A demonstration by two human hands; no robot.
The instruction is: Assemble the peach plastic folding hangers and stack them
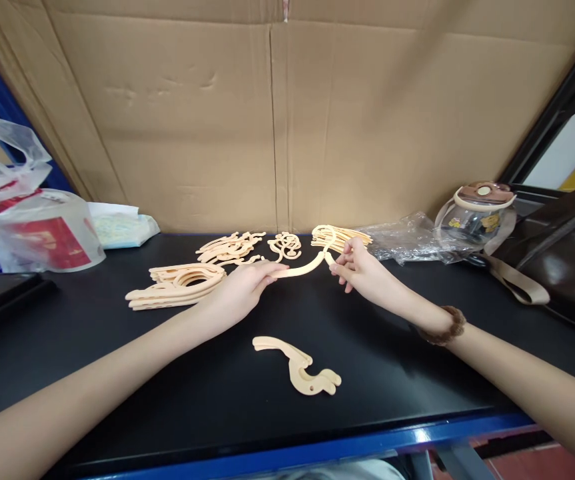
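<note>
A curved cream piece (303,270) is held over the tabletop (392,373), its left end grasped by the fingers of the left hand (237,288), its right end pinched by the right hand (362,270). A folded piece (301,377) is laid nearer; stacked pieces (160,297) are seen left.

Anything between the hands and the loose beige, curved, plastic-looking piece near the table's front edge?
Nothing visible; just black tabletop separates the left hand and right hand from that loose piece. Both hold a hooked beige piece.
</note>
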